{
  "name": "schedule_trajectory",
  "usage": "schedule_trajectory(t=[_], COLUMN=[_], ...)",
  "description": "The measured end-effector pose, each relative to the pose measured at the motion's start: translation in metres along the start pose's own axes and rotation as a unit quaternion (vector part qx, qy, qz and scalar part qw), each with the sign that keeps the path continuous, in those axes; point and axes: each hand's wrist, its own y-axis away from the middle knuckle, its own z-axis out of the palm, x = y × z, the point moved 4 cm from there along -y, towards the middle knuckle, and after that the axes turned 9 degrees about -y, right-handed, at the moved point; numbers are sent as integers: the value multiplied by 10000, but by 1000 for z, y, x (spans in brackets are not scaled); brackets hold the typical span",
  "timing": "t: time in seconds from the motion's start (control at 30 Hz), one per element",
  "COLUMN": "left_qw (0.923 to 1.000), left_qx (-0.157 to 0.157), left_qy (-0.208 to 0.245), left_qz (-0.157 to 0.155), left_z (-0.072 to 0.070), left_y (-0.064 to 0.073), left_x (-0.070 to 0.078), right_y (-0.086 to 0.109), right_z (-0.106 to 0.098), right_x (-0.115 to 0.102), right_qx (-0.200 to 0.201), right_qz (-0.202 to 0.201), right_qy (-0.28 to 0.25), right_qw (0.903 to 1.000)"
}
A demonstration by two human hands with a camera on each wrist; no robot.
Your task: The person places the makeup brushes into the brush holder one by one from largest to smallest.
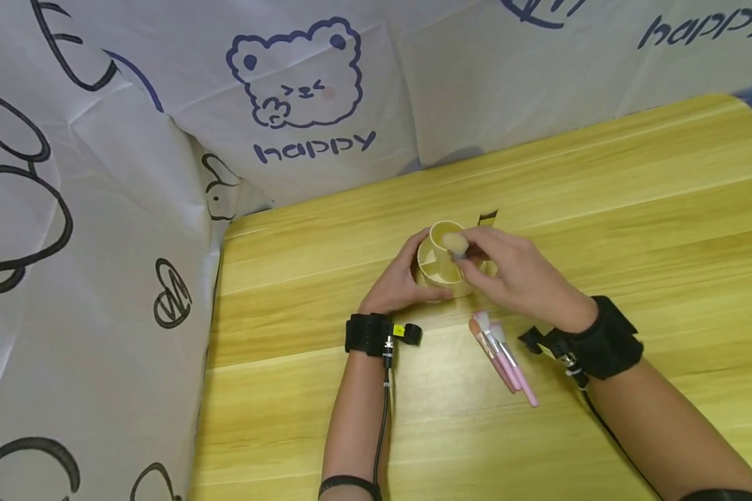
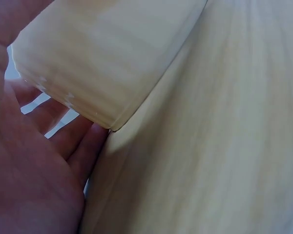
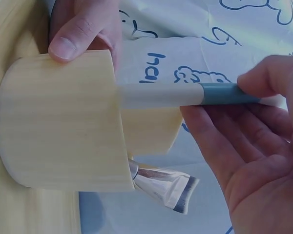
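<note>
A cream round brush holder (image 1: 446, 284) with a taller inner cup stands on the table. My left hand (image 1: 393, 282) grips its side, the thumb at the front and the fingers behind; the left wrist view shows those fingers along the holder's base. Above the holder, my right hand (image 1: 523, 275) pinches a makeup brush (image 1: 456, 243) with pale, fluffy bristles up. In the right wrist view its white handle (image 3: 158, 95) points into the holder, the thumb and fingers on the teal part. A flat, dark-tipped brush (image 3: 168, 187) leans out of the holder's far side.
Pink-handled makeup brushes (image 1: 506, 362) lie together on the wooden table (image 1: 276, 417), in front of the holder. A white printed cloth (image 1: 376, 83) hangs behind the table and along its left side. Black camera straps with cables sit on both wrists.
</note>
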Motion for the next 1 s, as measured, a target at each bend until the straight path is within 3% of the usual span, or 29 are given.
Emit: schedule_trajectory(t=[0.33,0.8,1.0], left_qw=[10000,10000,9999], left_qx=[34,-35,-81], left_qy=[8,45,114], left_qz=[-25,47,76], left_z=[0,1,1], left_y=[0,-1,0], left_x=[0,0,0], right_y=[-1,0,1], right_z=[1,11,12], right_x=[3,7,7], right_qx=[730,904,838], right_qz=[-44,-199,-64], right_qy=[-240,-314,-253], right_qw=[9970,9952,9961])
